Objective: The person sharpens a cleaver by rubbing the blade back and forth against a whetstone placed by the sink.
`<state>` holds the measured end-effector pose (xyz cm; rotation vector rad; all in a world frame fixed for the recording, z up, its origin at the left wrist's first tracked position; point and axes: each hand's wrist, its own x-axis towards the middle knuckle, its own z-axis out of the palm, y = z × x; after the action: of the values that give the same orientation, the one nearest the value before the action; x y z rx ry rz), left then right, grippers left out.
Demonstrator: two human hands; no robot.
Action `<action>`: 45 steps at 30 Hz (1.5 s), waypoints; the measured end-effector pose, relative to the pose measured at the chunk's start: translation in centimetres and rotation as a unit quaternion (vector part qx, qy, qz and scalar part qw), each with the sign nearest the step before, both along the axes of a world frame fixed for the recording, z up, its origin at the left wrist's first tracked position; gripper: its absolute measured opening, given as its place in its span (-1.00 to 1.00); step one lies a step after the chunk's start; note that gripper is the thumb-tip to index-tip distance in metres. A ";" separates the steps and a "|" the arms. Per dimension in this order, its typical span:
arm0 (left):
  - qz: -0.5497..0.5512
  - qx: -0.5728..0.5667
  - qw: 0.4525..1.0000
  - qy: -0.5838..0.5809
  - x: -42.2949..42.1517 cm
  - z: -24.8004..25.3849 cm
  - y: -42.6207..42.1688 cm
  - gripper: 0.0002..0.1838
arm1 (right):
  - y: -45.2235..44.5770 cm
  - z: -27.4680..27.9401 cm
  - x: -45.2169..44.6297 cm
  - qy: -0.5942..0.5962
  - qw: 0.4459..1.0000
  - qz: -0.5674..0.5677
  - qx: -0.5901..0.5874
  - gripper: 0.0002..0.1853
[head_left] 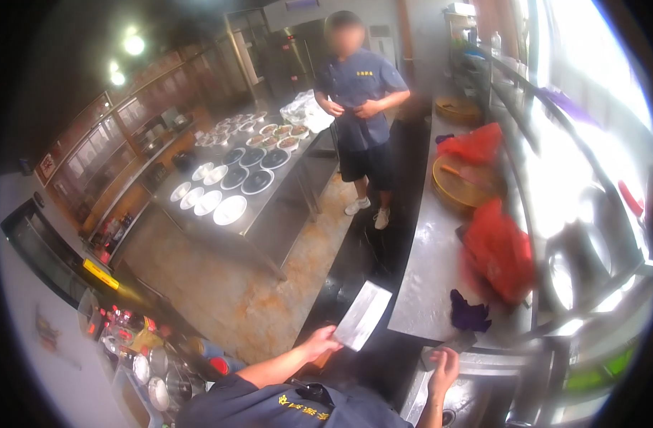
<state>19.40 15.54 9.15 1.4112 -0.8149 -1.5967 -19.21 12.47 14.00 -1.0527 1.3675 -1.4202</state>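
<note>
My left hand [324, 344] is closed around the near end of a cleaver [364, 314], whose broad, pale rectangular blade points up and away over the dark floor. Its handle is hidden by my fingers. On the right, my right hand [444, 362] is curled at the corner of the metal counter, above the sink. From it a dark, flat, blade-like thing [456, 345] extends to the right; its kind is unclear. Just beyond lies a crumpled purple cloth [469, 312] on the steel counter [426, 285].
A co-worker [362, 93] stands in the aisle. Plates [230, 210] and filled bowls cover the steel table [269, 207] at left. Red bags [499, 250] and a round chopping board [463, 182] sit on the right counter. A sink [483, 389] is below right; bottles [130, 321] stand lower left.
</note>
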 end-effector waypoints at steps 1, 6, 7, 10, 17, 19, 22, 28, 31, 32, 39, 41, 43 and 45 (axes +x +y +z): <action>-0.006 0.006 0.997 0.073 -2.1 2.6 -1.0 -0.45 | 0.6 2.3 1.0 0.016 0.999 0.046 -0.016 -0.83; -0.137 0.008 0.910 0.392 -9.6 5.9 -5.6 -0.17 | 2.2 10.8 2.3 0.263 0.876 0.387 -0.114 -0.65; -0.152 0.031 0.899 0.411 -11.4 6.0 -6.3 -0.15 | 2.5 12.5 3.1 0.278 0.876 0.380 -0.102 -0.58; -0.237 0.055 0.870 0.429 -15.8 5.6 -8.0 -0.17 | 4.4 12.7 4.2 0.370 0.889 0.270 -0.023 -0.34; -0.370 -0.017 0.853 0.368 -23.6 3.3 -8.7 -0.25 | 5.4 6.4 6.1 0.413 0.902 -0.018 0.128 -0.39; -0.405 -0.014 0.850 0.336 -24.3 3.3 -8.0 -0.14 | 5.5 4.2 6.2 0.385 0.903 -0.101 0.162 -0.21; -0.432 0.019 0.832 0.348 -25.1 1.2 -7.3 -0.08 | 5.7 3.7 5.9 0.311 0.910 -0.146 0.233 -0.05; -0.559 0.031 0.818 0.135 -21.9 -5.9 -12.9 -0.62 | 9.2 -1.3 3.5 0.318 0.869 -0.180 0.334 -0.02; -0.392 0.032 0.919 0.017 -20.5 -9.7 -16.8 -0.77 | 10.5 -4.3 2.9 0.421 0.835 -0.121 0.331 0.01; -0.380 -0.022 0.923 -0.058 -20.3 -10.9 -18.0 -0.80 | 10.6 -4.9 2.7 0.419 0.836 -0.122 0.332 0.01; -0.481 -0.242 0.804 -0.254 -26.6 -11.8 -27.4 -0.43 | 11.0 -10.2 1.8 0.464 0.828 -0.075 0.306 0.05; -0.530 -0.227 0.777 -0.253 -30.6 -12.6 -30.6 -0.28 | 11.5 -11.9 1.1 0.465 0.833 -0.086 0.286 0.06; -0.414 -0.296 0.855 -0.100 -34.4 -13.8 -33.0 -0.10 | 11.2 -12.0 0.9 0.448 0.843 -0.116 0.275 0.08; -0.369 -0.209 0.905 -0.035 -36.2 -10.5 -33.1 -0.09 | 10.8 -12.3 0.8 0.456 0.835 -0.140 0.275 0.07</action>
<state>-16.76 -17.53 -1.34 0.8836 -1.7686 -1.7486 -18.44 23.25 1.70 -1.1946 2.5142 -0.5560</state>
